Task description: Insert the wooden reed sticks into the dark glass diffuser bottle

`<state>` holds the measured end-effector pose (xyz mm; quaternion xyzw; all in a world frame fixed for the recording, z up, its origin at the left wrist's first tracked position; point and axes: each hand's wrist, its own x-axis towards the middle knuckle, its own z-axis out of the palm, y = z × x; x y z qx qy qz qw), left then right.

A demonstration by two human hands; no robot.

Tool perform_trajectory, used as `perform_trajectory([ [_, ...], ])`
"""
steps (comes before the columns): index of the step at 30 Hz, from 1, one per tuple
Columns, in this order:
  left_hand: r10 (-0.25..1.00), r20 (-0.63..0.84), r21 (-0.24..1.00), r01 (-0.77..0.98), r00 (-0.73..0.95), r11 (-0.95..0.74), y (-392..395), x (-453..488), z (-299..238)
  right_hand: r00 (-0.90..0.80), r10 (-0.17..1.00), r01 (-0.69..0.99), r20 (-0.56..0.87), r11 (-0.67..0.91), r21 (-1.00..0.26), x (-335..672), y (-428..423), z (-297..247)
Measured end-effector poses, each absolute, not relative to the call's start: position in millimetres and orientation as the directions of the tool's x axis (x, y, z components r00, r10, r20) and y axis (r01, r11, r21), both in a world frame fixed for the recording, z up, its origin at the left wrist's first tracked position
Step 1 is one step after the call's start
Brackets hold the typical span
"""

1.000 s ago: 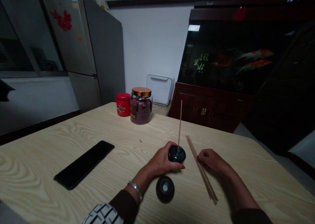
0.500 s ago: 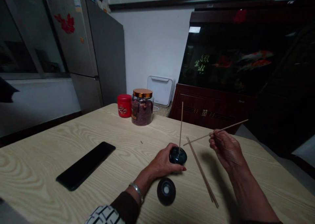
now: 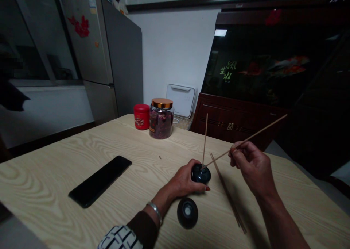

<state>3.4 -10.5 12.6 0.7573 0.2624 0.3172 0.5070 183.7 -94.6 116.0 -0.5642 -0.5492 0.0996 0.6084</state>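
Observation:
My left hand [image 3: 186, 180] is wrapped round a small glossy dark bottle [image 3: 202, 175] standing on the table. One thin brown stick [image 3: 205, 137] stands almost upright in the bottle's mouth. Between thumb and fingers, my right hand [image 3: 253, 167] pinches a second thin stick [image 3: 266, 129]. That stick slants down to the left, its lower end at the bottle's mouth; whether it is inside I cannot tell. Several loose sticks [image 3: 229, 194] lie on the table between my hands. Nearer to me rests a round dark cap [image 3: 187, 213] with a pale centre.
A black phone [image 3: 100, 182] lies on the wooden table [image 3: 49, 168] at the left. Towards the far edge stand a red canister [image 3: 141, 117] and a glass jar [image 3: 161, 121] with a copper-coloured lid. A tiny stick fragment [image 3: 160, 157] lies mid-table.
My right hand has tilted its stick more steeply and brought the lower end to the bottle's mouth. My left hand keeps hold of the bottle. The view has shifted slightly.

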Motion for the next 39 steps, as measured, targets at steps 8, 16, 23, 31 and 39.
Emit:
perform_trajectory([
  [8, 0.72, 0.219, 0.929, 0.084, 0.658, -0.36, -11.1, 2.9, 14.3, 0.377, 0.738, 0.574, 0.56, 0.288, -0.766, 184.1, -96.0, 118.1],
  [16, 0.712, 0.249, 0.913, 0.086, 0.657, -0.398, -11.1, 2.5, 13.8, 0.143, 0.921, 0.684, 0.362, 0.173, -0.709, 169.8, -84.2, 95.7],
  [23, 0.723, 0.23, 0.919, 0.099, 0.651, -0.382, -11.9, 2.0, 14.0, 0.073, 0.983, 0.638, 0.167, 0.082, -0.765, 201.7, -78.7, 82.8],
  [31, 0.728, 0.218, 0.921, 0.109, 0.65, -0.374, -11.6, 1.6, 15.0, 0.277, 0.961, 0.891, 0.013, -0.252, -0.377, 254.1, -70.8, 22.8],
  [39, 0.723, 0.224, 0.921, 0.101, 0.653, -0.376, -10.8, 2.6, 14.3, 0.265, 0.964, 0.894, -0.005, -0.248, -0.373, 262.2, -65.2, 3.7],
])
